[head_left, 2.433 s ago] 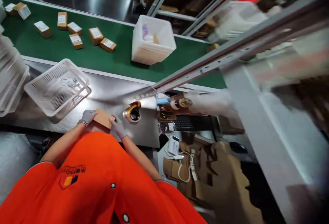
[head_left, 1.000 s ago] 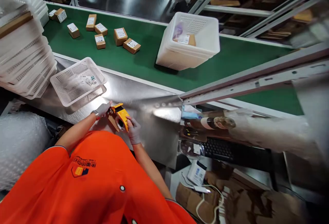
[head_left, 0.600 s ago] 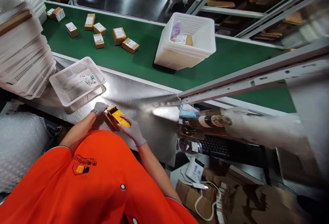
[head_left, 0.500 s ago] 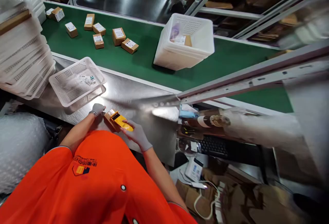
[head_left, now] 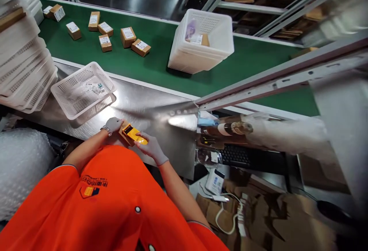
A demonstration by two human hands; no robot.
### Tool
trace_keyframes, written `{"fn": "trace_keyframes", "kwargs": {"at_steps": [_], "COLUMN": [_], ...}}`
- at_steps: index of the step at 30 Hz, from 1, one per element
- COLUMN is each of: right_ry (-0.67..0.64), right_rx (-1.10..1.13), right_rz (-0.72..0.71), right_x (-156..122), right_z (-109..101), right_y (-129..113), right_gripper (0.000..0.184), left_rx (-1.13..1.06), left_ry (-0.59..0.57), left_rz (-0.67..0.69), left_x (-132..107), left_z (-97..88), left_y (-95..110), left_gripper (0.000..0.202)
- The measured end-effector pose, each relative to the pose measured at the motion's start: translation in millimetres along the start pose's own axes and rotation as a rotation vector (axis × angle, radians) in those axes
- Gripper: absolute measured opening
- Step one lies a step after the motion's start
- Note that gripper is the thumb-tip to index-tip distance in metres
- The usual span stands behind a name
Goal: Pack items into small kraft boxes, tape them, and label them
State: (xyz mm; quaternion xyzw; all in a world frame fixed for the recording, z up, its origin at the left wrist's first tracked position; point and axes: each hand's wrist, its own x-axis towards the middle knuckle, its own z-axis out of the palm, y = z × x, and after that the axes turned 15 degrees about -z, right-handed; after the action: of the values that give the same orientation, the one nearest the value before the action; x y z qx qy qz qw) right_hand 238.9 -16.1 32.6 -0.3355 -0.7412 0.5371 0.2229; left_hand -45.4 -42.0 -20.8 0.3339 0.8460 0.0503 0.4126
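Observation:
My left hand [head_left: 114,124], in a pale glove, holds the far left end of a small cardboard box [head_left: 123,139] with its fingertips. The box rests on the metal table close to my body. In my right hand [head_left: 150,148], also gloved, is a yellow tape dispenser [head_left: 138,137], its dark front end over the box. My right fingers are wrapped round its body. The dispenser hides much of the box's top. Just beyond my left hand stands a shallow white basket [head_left: 64,103] with clear plastic packets in it.
A green conveyor [head_left: 161,72] runs behind the metal table [head_left: 175,143], bearing several labelled boxes [head_left: 128,38] and nested white bins [head_left: 198,60]. Stacked baskets [head_left: 25,63] rise at the left, beside bubble wrap [head_left: 23,170]. A metal rail [head_left: 258,86] slants across the right, above a keyboard [head_left: 236,155].
My left hand has moved right onto the box's end. The tape dispenser stays over the box in my right hand. The whole view has shifted slightly.

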Motion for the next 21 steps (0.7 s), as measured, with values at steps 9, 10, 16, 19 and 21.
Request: {"fn": "trace_keyframes", "kwargs": {"at_steps": [9,10,16,19,21], "right_ry": [-0.013,-0.032,-0.124,-0.155,-0.142], "right_rx": [-0.070,-0.095,-0.153,-0.187,-0.332], "right_rz": [0.141,0.177,0.243,0.227,0.210], "right_x": [-56.2,-66.0,-39.7,-10.7,-5.6], "right_z": [-50.9,-61.3,-53.8,-37.3,-39.0], "right_y": [-4.8,-3.6,0.8,7.3,18.2], "right_gripper": [0.044,0.043,0.030,0.027,0.030], "left_rx": [0.232,0.234,0.301,0.304,0.245], "left_ry": [0.045,0.039,0.060,0.066,0.061], "left_rz": [0.008,0.007,-0.008,-0.011,-0.032], "left_x": [-22.0,-21.8,-22.4,-27.7,-32.0], "left_z": [2.1,1.7,8.6,11.7,12.9], "left_y": [17.8,18.3,21.3,18.1,13.1], "left_gripper": [0.056,0.056,0.068,0.066,0.068]}}
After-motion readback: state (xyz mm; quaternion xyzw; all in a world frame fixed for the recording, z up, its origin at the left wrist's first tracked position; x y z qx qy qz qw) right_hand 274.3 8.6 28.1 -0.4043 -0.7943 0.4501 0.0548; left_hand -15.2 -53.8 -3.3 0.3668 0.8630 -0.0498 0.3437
